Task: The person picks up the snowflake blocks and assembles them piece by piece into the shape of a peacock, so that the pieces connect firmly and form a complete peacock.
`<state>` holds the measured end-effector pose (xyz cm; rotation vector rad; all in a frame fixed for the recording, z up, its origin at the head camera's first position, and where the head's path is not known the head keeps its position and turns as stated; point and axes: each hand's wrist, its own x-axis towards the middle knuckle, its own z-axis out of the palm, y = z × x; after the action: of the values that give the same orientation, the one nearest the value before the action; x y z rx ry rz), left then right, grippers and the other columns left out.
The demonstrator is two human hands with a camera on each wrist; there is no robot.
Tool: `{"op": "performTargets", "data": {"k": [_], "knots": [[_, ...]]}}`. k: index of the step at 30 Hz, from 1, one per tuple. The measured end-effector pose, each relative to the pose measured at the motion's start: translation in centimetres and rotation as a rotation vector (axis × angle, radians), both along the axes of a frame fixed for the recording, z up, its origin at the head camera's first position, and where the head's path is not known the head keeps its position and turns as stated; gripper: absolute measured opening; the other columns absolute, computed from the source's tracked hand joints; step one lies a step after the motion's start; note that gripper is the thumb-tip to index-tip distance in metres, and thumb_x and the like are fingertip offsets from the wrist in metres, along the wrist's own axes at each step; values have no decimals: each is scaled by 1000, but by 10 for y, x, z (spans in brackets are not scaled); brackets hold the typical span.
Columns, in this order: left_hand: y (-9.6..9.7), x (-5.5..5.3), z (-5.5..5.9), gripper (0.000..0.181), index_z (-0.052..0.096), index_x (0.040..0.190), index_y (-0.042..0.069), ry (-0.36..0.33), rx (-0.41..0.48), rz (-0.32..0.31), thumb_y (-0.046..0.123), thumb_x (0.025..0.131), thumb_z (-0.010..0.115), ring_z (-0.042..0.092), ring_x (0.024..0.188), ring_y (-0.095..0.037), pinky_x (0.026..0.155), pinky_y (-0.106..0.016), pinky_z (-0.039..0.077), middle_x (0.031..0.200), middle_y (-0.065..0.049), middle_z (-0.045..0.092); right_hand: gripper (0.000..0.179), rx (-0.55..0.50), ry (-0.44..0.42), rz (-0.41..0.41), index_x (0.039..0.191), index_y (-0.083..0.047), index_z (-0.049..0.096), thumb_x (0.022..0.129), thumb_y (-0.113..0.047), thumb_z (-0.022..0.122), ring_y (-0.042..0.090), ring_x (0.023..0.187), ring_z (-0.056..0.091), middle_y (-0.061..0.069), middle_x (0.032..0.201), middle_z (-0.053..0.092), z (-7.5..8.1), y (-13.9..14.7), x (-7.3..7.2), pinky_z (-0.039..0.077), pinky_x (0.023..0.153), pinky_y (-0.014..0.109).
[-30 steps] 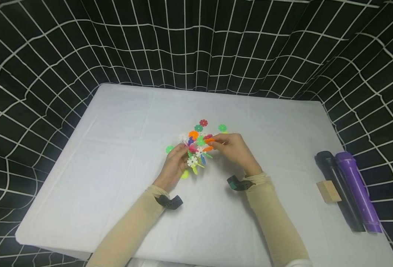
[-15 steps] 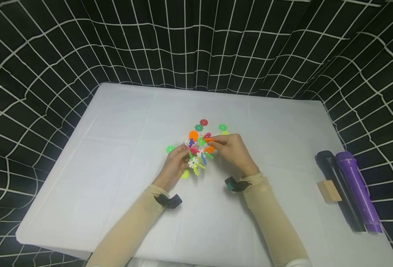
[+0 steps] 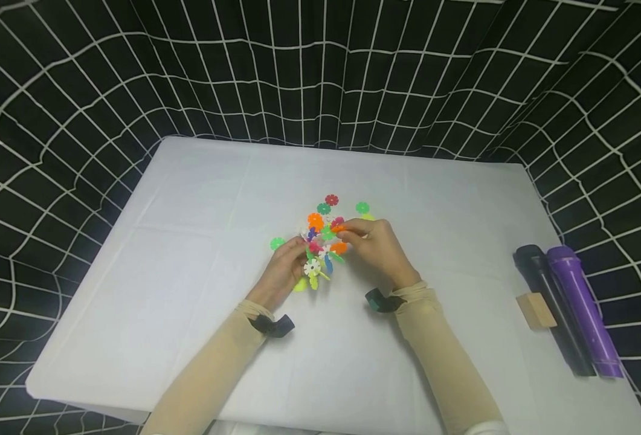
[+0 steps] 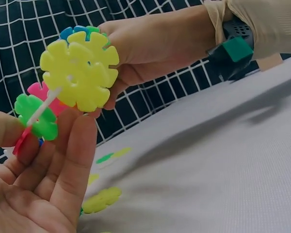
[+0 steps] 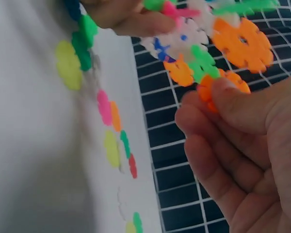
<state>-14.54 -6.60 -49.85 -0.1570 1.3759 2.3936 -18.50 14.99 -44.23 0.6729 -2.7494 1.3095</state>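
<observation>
Slotted, flower-shaped plastic discs are joined into a many-coloured cluster (image 3: 312, 266), raised above the table between both hands. My left hand (image 3: 282, 272) grips it from the left, with thumb and fingers pinching a red disc (image 4: 22, 141) in the left wrist view. A large yellow disc (image 4: 80, 73) faces that camera and covers part of the cluster. From the right, my right hand (image 3: 380, 251) pinches an orange disc (image 5: 206, 91) between thumb and forefinger. This disc meets a green disc (image 5: 202, 63) on the cluster's edge. Another orange disc (image 5: 242, 43) sticks out above it.
Loose discs lie on the white table (image 3: 151, 272), among them a red disc (image 3: 331, 200) and a light green disc (image 3: 362, 207). At the right edge are a black tube (image 3: 562, 326), a purple tube (image 3: 583, 308) and a wooden block (image 3: 536, 311). A gridded black curtain (image 3: 298, 66) surrounds the table.
My right hand has shifted slightly left with the orange disc, up against the cluster. The cluster has turned a little in my left hand, which stays in place.
</observation>
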Motion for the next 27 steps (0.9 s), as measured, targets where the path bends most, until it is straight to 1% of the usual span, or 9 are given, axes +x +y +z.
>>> {"op": "performTargets", "data": {"k": [2, 5, 8, 12, 17, 19, 23, 25, 27], "knots": [[0, 0, 0, 16, 49, 88, 13, 0, 10, 3, 17, 104, 51, 46, 79, -8, 62, -17, 42, 89, 5, 47, 19, 5, 21, 6, 109, -7, 74, 91, -11, 76, 28, 94, 76, 10, 101, 78, -2, -1, 0, 62, 82, 43], [1, 1, -1, 14, 50, 91, 13, 1, 13, 8, 16, 104, 52, 49, 79, -9, 64, -18, 46, 90, 4, 50, 19, 12, 33, 3, 108, -8, 67, 91, -10, 75, 28, 91, 76, 10, 98, 78, -2, -4, 1, 62, 78, 43], [1, 1, -1, 13, 50, 92, 13, 9, 9, 19, 17, 104, 51, 52, 80, -9, 66, -18, 48, 92, 4, 52, 15, 8, 8, -5, 100, -9, 65, 90, -8, 76, 26, 88, 74, 8, 97, 78, -1, -5, 1, 61, 77, 41], [2, 0, 0, 12, 49, 94, 14, 11, 43, 53, 17, 105, 50, 56, 88, -8, 70, -18, 51, 100, 3, 56, 13, 26, -42, 12, 96, -10, 67, 89, -10, 77, 24, 91, 70, 7, 101, 77, 0, -5, -1, 58, 80, 39], [1, -2, 2, 11, 49, 93, 14, 22, 58, 82, 16, 104, 50, 59, 96, -11, 79, -20, 53, 104, 1, 58, 20, 39, -158, 53, 110, -11, 67, 92, -9, 74, 23, 104, 68, 6, 111, 74, 0, 1, -6, 58, 87, 40], [0, -2, 4, 12, 50, 93, 14, 27, 62, 95, 16, 104, 50, 59, 97, -12, 82, -20, 52, 101, 2, 57, 22, 55, -218, 45, 114, -11, 65, 94, -10, 71, 25, 106, 68, 7, 113, 73, -1, 4, -8, 57, 90, 43], [-2, -3, 4, 14, 50, 90, 14, 24, 105, 126, 15, 104, 49, 56, 95, -10, 84, -18, 49, 96, 4, 52, 21, 145, -316, 50, 119, -11, 64, 98, -17, 64, 29, 116, 64, 9, 121, 71, -11, 6, -10, 54, 101, 49], [-2, -3, 3, 15, 50, 88, 14, 16, 124, 136, 13, 103, 49, 54, 94, -9, 84, -18, 47, 94, 5, 51, 27, 193, -313, 100, 125, -12, 66, 99, -19, 61, 31, 123, 61, 10, 129, 68, -18, 4, -10, 51, 106, 52], [-2, -3, 3, 15, 50, 88, 15, 23, 128, 136, 13, 103, 50, 53, 94, -9, 86, -19, 46, 93, 5, 51, 34, 261, -250, 179, 132, -12, 65, 99, -18, 61, 33, 122, 59, 13, 130, 65, -23, 1, -9, 50, 106, 50]]}}
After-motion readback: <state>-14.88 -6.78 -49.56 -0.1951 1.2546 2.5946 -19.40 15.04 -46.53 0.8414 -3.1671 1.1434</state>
